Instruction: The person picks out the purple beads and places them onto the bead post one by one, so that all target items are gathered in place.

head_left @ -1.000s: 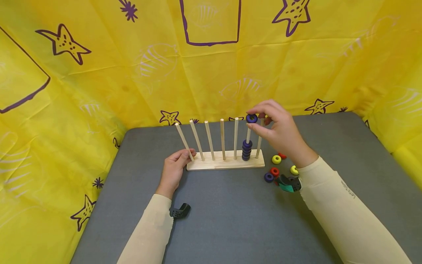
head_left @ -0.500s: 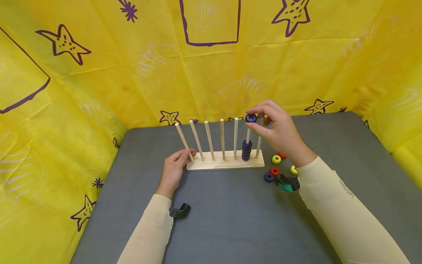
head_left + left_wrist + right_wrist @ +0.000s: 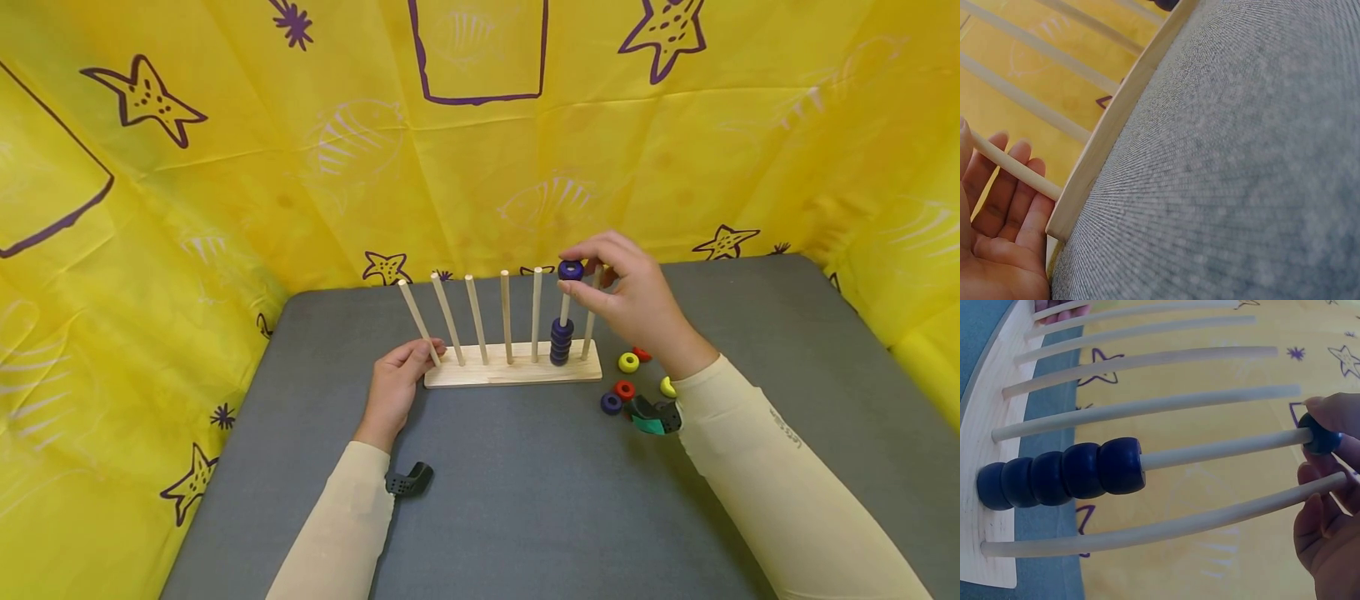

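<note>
A pale wooden peg rack with a row of upright pegs stands on the table. My left hand holds its leftmost peg low down, thumb on one side and fingers on the other. At the right, my right hand pinches a blue bead between thumb and fingers, at the top of the second peg from the right. In the right wrist view that peg's tip meets the pinched bead; how far it goes in is hidden. Several blue beads are stacked at the same peg's base.
Right of the rack lie loose beads: a yellow bead, a red bead, a blue bead and others partly hidden by the right wrist. A yellow patterned cloth hangs behind the grey table.
The pinched blue bead has shifted very slightly left and tilted flatter over the peg's tip, the right hand moving with it. My left hand and the rack have stayed still.
</note>
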### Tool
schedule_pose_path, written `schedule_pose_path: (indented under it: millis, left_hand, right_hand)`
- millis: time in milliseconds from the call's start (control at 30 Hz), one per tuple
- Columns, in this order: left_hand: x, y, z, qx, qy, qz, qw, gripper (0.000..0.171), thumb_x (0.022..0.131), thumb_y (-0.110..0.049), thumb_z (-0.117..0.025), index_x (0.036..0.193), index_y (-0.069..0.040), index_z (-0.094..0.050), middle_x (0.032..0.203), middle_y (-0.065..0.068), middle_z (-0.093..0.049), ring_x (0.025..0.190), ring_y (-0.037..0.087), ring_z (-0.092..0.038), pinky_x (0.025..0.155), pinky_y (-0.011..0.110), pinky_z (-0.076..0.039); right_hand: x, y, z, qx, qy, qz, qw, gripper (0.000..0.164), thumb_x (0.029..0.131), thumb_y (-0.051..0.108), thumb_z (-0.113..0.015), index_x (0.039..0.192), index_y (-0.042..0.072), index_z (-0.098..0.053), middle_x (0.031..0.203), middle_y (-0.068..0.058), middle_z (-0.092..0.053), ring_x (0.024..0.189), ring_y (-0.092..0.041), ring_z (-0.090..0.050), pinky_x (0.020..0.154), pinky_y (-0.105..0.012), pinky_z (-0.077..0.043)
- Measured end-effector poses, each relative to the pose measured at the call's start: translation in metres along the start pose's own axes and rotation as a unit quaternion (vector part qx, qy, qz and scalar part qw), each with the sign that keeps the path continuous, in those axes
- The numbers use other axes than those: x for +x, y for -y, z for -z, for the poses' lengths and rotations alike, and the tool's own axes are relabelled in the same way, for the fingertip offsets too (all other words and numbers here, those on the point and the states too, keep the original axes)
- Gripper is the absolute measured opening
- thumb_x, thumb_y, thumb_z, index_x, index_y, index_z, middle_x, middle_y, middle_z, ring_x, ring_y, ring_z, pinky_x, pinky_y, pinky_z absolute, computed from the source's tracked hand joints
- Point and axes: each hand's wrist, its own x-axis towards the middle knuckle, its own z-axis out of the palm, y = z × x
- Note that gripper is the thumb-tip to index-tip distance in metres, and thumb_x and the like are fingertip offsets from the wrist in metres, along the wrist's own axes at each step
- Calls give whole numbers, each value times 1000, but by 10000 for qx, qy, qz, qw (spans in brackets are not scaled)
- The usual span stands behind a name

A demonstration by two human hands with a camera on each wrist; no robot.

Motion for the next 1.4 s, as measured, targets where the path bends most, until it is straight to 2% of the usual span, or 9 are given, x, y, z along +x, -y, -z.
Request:
schedule_pose_path:
  millis: [500, 667, 867, 967, 1133, 1400]
  left_hand:
    - [0, 0, 0, -21, -1, -19, 10000, 35, 112, -24, -67, 124, 7, -77, 122, 22, -75, 119, 29, -71, 103, 37, -57]
    - [-1, -2, -1, -57, 4, -41, 10000, 34, 111, -23, -68, 123, 7, -77, 121, 22, -75, 118, 29, -71, 103, 38, -58]
    - [0, -1, -1, -60, 17, -35, 10000, 34, 112, -23, -67, 123, 8, -77, 121, 23, -75, 119, 30, -71, 103, 38, -57]
    - [0, 0, -1, -46, 18, -33, 10000, 35, 112, -24, -67, 124, 7, -77, 122, 22, -75, 119, 29, -71, 103, 38, -57]
    - [0, 0, 0, -12, 12, -40, 10000, 35, 111, -26, -68, 123, 6, -77, 122, 21, -75, 119, 28, -70, 104, 38, -57]
    - [1, 1, 1, 74, 0, 52, 10000, 37, 111, -29, -68, 124, 4, -78, 122, 20, -76, 120, 27, -70, 103, 36, -57]
  right_hand:
    - [-5, -6, -3, -100, 223, -276, 9993, 26, 95, 4, -87, 119, 6, -78, 105, -5, -65, 90, -25, -55, 73, -31, -46]
    - [-5, -4, -1, -132, 241, -266, 9993, 24, 97, 7, -86, 119, 7, -78, 103, -7, -64, 86, -21, -54, 73, -33, -46]
    - [-6, -6, 0, -65, 208, -161, 9996, 25, 96, 4, -86, 119, 6, -78, 104, -12, -66, 87, -22, -55, 74, -34, -47]
    - [-7, -8, 1, -65, 200, -103, 9997, 26, 96, 3, -86, 121, 6, -78, 105, -10, -66, 88, -20, -55, 75, -33, -49]
    - [-10, -9, 4, 121, 193, -129, 9997, 24, 99, 6, -83, 122, 8, -78, 108, -1, -67, 93, -17, -56, 78, -32, -51]
    - [-14, -10, 10, 554, 182, -210, 9981, 18, 107, 7, -72, 124, 6, -77, 117, -1, -70, 101, -18, -59, 84, -29, -50]
